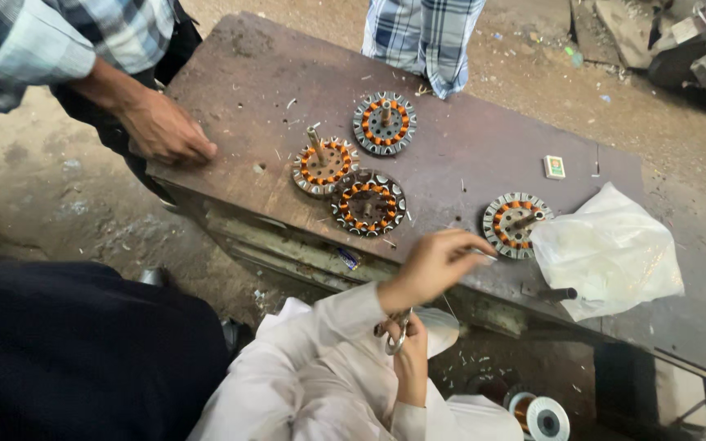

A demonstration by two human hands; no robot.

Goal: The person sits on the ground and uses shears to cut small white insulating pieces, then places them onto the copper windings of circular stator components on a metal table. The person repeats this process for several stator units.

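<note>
Rusty workbench (467, 163) with four wound stators (367, 204), matchbox (555, 167), plastic bag (610, 249).

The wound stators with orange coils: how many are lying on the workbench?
4. One at the back, two touching near the front edge, one beside the plastic bag. The bag may hide more.

Worn metal bench (484, 155) carries four wound stators (384, 122), plastic bag (610, 249), matchbox (555, 167).

Loose white long sleeves on both arms, cuffs bunched at wrists; hands (426, 265) bare, no rings or watch visible.
</note>
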